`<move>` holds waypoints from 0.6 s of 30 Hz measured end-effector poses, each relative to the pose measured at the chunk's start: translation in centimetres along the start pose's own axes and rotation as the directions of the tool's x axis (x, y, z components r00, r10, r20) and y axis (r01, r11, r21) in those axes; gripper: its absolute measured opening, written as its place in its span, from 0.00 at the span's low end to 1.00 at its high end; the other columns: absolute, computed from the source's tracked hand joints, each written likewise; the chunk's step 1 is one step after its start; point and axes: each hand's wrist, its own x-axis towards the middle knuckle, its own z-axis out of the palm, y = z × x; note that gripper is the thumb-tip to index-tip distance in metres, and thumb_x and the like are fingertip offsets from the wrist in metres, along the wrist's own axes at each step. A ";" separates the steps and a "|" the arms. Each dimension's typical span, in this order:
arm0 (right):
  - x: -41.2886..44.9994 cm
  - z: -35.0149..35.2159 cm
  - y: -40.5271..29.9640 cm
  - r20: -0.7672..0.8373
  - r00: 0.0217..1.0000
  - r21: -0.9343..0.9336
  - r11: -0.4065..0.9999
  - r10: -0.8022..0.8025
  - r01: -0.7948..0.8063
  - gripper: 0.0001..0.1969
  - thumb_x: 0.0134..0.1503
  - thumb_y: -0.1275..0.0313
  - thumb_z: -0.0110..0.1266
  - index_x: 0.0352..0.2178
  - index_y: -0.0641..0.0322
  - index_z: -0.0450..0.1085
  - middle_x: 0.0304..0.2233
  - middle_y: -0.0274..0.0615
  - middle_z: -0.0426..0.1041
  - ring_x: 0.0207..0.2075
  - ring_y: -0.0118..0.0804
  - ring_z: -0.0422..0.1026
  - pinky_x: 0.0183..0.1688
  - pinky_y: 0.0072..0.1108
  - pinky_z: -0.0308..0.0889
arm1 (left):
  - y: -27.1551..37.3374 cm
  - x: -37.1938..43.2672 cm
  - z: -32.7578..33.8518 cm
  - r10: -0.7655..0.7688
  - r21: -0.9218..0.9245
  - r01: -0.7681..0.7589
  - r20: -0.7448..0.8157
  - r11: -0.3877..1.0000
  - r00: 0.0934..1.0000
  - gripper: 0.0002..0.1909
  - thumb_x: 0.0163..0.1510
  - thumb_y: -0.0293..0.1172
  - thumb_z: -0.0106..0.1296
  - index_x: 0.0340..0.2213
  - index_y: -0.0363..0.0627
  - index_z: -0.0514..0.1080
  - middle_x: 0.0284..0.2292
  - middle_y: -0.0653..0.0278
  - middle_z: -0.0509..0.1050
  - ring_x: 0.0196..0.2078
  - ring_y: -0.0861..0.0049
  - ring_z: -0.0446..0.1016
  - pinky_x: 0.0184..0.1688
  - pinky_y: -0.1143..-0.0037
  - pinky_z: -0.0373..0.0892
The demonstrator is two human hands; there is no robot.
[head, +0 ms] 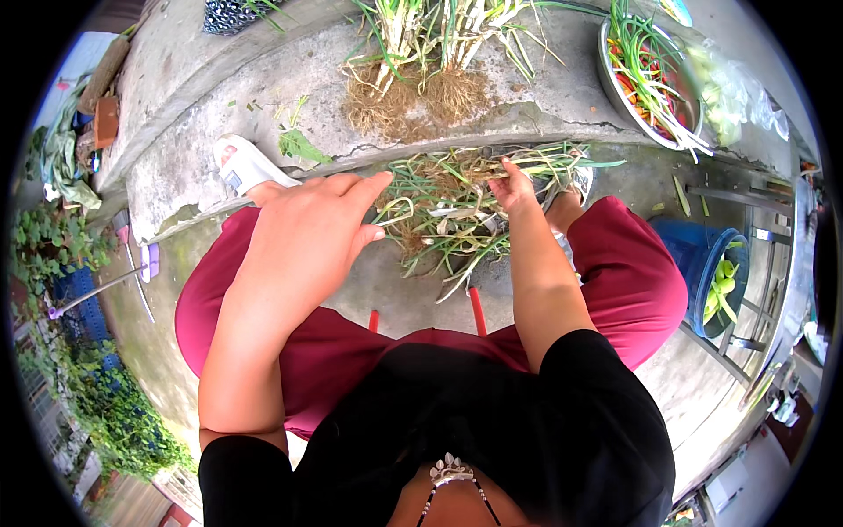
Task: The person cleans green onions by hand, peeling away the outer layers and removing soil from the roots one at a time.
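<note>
My left hand (pixel 316 230) is raised near the camera above my left knee, palm down, its thumb apart from the fingers and nothing in its grasp. Farther off, my right hand (pixel 512 186) is at the right part of a heap of green onion trimmings (pixel 448 217) with roots and limp leaves, lying on the ground between my feet. Its fingertips touch or pinch some stalks there; which of the two cannot be told. On the concrete step beyond, bunches of green onions (pixel 398 39) lie with brown, soil-covered roots (pixel 454 95) towards me.
A metal basin (pixel 604 72) of peppers and green onions stands at the step's right, beside a plastic bag of green vegetables (pixel 724 92). A blue bucket (pixel 678 247) with green scraps is by my right knee, near a metal rack (pixel 744 197). A torn leaf (pixel 301 146) lies by my left sandal (pixel 253 161).
</note>
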 end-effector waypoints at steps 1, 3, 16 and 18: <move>-1.4 0.8 -0.2 0.078 0.996 -0.056 0.997 -0.041 0.045 0.11 0.54 0.66 0.58 0.37 0.58 0.70 0.34 0.38 0.66 0.34 0.38 0.66 0.44 0.31 0.69 | 0.0 0.0 0.0 -0.014 -0.007 0.014 0.020 1.000 1.000 0.24 0.46 0.31 0.56 0.47 0.47 0.68 0.38 0.58 0.74 0.40 0.58 0.72 0.41 0.66 0.68; -4.8 2.0 -0.5 0.175 0.973 -0.277 0.941 -0.148 0.193 0.07 0.57 0.65 0.53 0.35 0.54 0.72 0.35 0.30 0.72 0.35 0.31 0.69 0.40 0.25 0.68 | -0.1 0.0 0.2 -0.020 -0.012 0.021 0.019 1.000 1.000 0.22 0.48 0.32 0.55 0.47 0.47 0.68 0.38 0.57 0.74 0.41 0.59 0.72 0.42 0.66 0.68; -32.4 13.8 -9.0 0.906 0.414 -0.335 0.743 0.086 0.580 0.08 0.58 0.68 0.52 0.33 0.63 0.69 0.30 0.36 0.72 0.29 0.28 0.69 0.34 0.23 0.68 | -2.5 5.2 6.4 -0.173 -0.784 0.286 0.228 0.550 0.958 0.35 0.58 0.61 0.36 0.52 0.42 0.63 0.50 0.49 0.67 0.49 0.59 0.69 0.51 0.66 0.64; -34.1 14.9 -9.7 0.930 0.343 -0.316 0.764 0.132 0.562 0.08 0.59 0.67 0.50 0.34 0.62 0.68 0.30 0.36 0.71 0.28 0.27 0.68 0.33 0.24 0.69 | -1.9 4.7 6.6 -0.176 -0.822 0.500 0.469 0.271 0.866 0.42 0.55 0.68 0.31 0.54 0.43 0.60 0.51 0.51 0.65 0.48 0.65 0.68 0.51 0.68 0.64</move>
